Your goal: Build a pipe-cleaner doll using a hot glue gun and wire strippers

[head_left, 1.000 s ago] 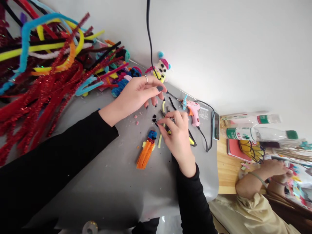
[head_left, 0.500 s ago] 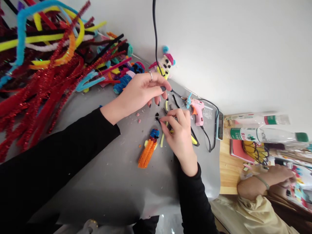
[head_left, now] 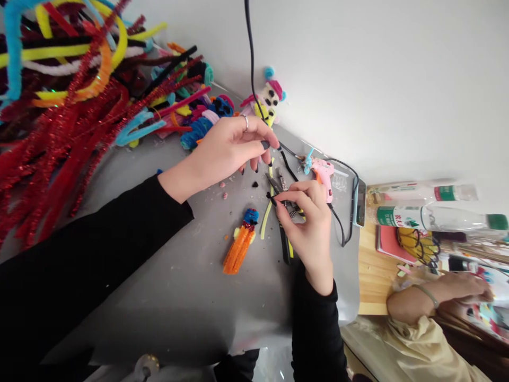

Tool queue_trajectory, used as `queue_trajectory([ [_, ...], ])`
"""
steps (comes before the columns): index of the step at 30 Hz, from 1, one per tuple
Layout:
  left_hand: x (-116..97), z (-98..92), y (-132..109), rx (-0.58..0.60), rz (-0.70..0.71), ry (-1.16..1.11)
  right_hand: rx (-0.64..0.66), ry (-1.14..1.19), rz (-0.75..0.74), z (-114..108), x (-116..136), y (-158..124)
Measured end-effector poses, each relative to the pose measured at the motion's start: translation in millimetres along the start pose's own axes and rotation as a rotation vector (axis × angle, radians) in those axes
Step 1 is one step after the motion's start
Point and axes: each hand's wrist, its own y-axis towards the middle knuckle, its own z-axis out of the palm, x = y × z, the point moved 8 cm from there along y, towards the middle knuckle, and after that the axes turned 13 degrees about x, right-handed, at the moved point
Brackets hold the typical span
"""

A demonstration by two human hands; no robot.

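Head view: left hand half open, empty; right hand pinches small black piece near yellow strip. Orange-bodied figure lies on grey table between the forearms.

The green-capped bottle bears a green and white label with red Chinese characters turned sideways, the first seeming to read 农夫; the white characters on its green band are too small to read, as are the marks on the green patch of the other bottle
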Motion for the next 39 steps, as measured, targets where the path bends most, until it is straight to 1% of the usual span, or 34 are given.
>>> queue_trajectory([
  [2,-0.5,2.4,-0.1,0.017,0.006,0.022,-0.036,0.048,0.032,-3.2,-2.5,-2.1],
  [5,-1.5,6.6,0.7,0.049,0.011,0.036,-0.058,0.053,0.030,-5.6,-1.0,-4.6],
  [11,-2.4,7.8,0.7,0.045,-0.016,0.015,0.053,0.033,-0.052,-4.6,14.8,-11.3],
  [15,-2.5,9.1,-0.7,0.051,-0.037,0.022,0.091,-0.010,-0.123,-3.6,22.3,-14.3],
  [20,-1.4,8.3,-0.9,0.047,-0.020,0.043,0.149,-0.161,-0.168,5.2,19.2,-13.3],
  [23,-0.9,7.5,-0.4,0.048,-0.008,0.044,0.181,-0.185,-0.131,7.5,13.1,-13.1],
  [27,-1.6,8.3,-0.1,0.057,-0.010,0.041,0.133,-0.148,-0.056,2.1,7.2,-14.1],
  [30,-2.9,8.9,-0.4,0.056,-0.015,0.032,0.127,-0.119,-0.028,2.5,5.4,-14.0],
  [33,-4.1,9.3,-0.6,0.056,-0.022,0.032,0.084,-0.110,0.009,2.0,1.8,-13.2],
  [36,-4.2,9.4,-0.6,0.053,-0.030,0.034,0.040,-0.126,0.019,3.2,-0.3,-12.0],
  [39,-3.1,9.1,-0.6,0.047,-0.036,0.034,0.029,-0.160,0.012,7.9,-0.6,-10.6],
])
